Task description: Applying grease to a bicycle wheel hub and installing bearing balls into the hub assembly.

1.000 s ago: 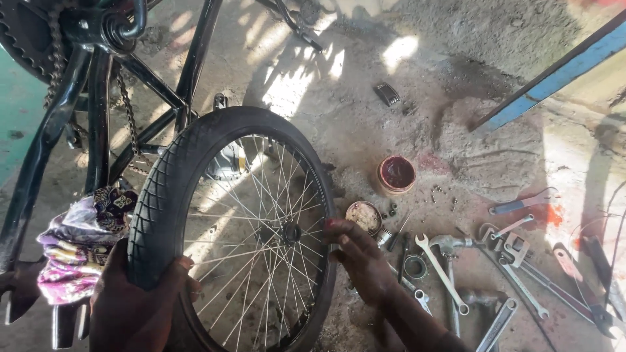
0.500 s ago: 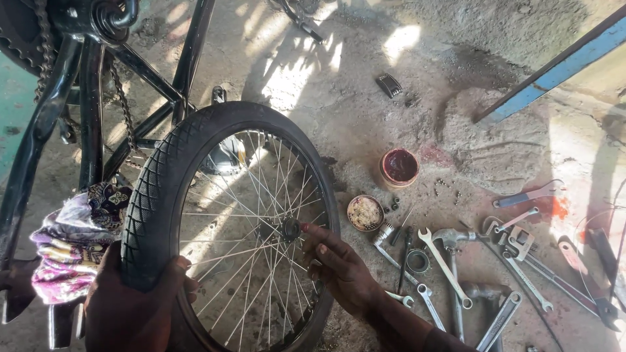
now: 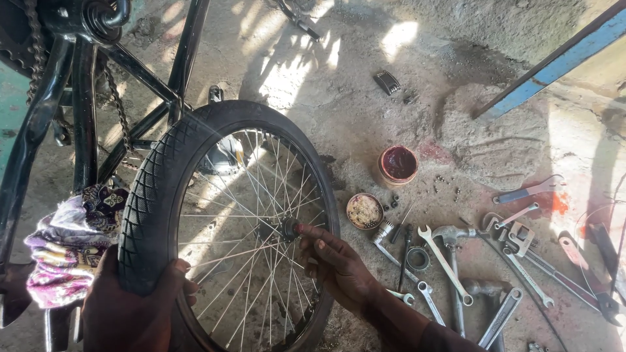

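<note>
A spoked bicycle wheel with a black knobby tyre (image 3: 153, 195) stands upright on the dusty concrete floor in front of me. My left hand (image 3: 127, 306) grips the tyre at its lower left. My right hand (image 3: 336, 261) reaches in from the right, its fingertips pinched on the hub (image 3: 287, 228) at the wheel's centre. Behind the wheel stands a black bicycle frame (image 3: 81, 111) with its chain (image 3: 117, 107) hanging.
A patterned cloth (image 3: 65, 251) hangs on the frame at left. Right of the wheel lie several spanners (image 3: 447, 261), a hammer (image 3: 453, 238), a small open tin (image 3: 364, 210), a red pot of grease (image 3: 398, 163) and loose ball bearings. A blue bar (image 3: 554, 62) slants at the top right.
My right hand has moved left from the floor by the tin to the wheel's hub. The view has shifted slightly closer; my left hand stays on the tyre.
</note>
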